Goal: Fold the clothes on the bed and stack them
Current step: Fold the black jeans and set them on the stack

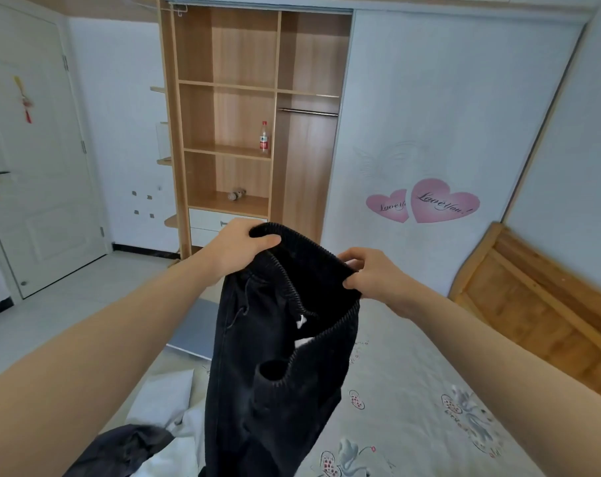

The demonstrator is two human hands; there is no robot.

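Left hand (237, 244) and right hand (371, 273) each pinch waistband of black trousers (275, 356), held up over bed (412, 390); legs hang, likely to straighten before folding. Other clothes (161, 407) lie below-left.

I hold the trousers (278, 339) up over the bed (412, 390), my left hand (237, 246) on the waistband's left side and my right hand (371, 273) on its right. Below them, to the left, more clothes (147, 432) lie on the bed. Behind stands the open wardrobe (244, 108), a bottle (264, 137) on its shelf; the door (34, 149) is far left, the headboard (539, 304) right.
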